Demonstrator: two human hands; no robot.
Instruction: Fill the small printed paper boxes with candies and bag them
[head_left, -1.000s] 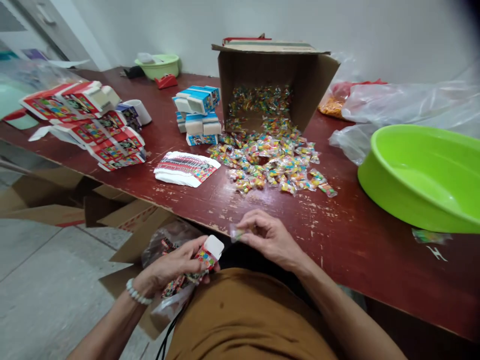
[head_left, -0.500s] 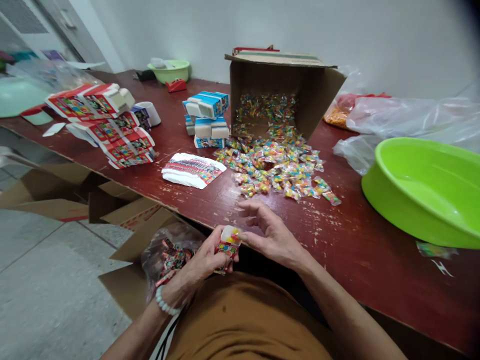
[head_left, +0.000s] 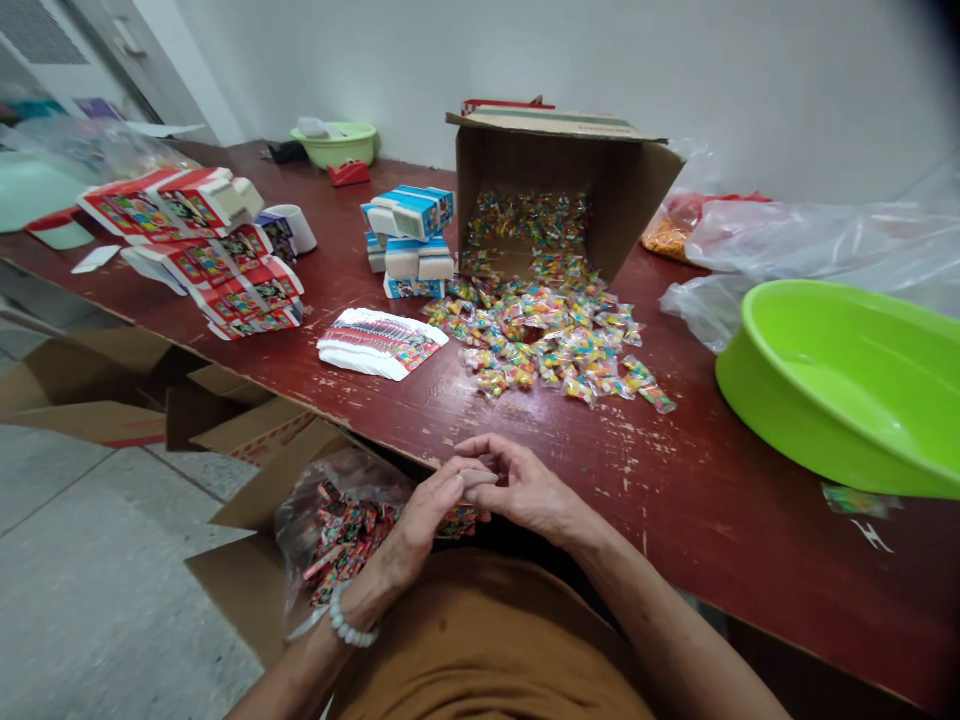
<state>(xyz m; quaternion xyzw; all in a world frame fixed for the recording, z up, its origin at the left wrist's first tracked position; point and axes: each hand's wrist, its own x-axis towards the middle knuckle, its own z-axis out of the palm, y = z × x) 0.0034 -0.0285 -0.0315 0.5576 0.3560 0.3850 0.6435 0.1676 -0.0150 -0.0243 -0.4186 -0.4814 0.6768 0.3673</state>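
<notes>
In the head view, a small printed candy box (head_left: pixel 478 478) is between my two hands, over the table's front edge. My left hand (head_left: pixel 421 520) is closed round its body. The fingers of my right hand (head_left: pixel 532 497) press at its pale upper end, thumb on the near side. Fingers cover most of the box, and its contents are hidden. Beyond my hands lies a heap of clear candy packets (head_left: pixel 547 330). To its left sits a fanned stack of flat printed boxes (head_left: pixel 381 343). Below my left wrist, a clear bag (head_left: pixel 341 540) holds several small printed boxes.
A cardboard carton (head_left: pixel 637 205) lies on its side, spilling packets. A green basin (head_left: pixel 832 420) stands at the right. Stacks of red boxes (head_left: pixel 210 245) and blue boxes (head_left: pixel 412 245) stand at the left. Open cartons (head_left: pixel 232 590) are on the floor by the table (head_left: pixel 675 520).
My right hand has come in from the right onto the box's top. The box's open end with a candy packet showing is now covered by a pale surface and my fingers.
</notes>
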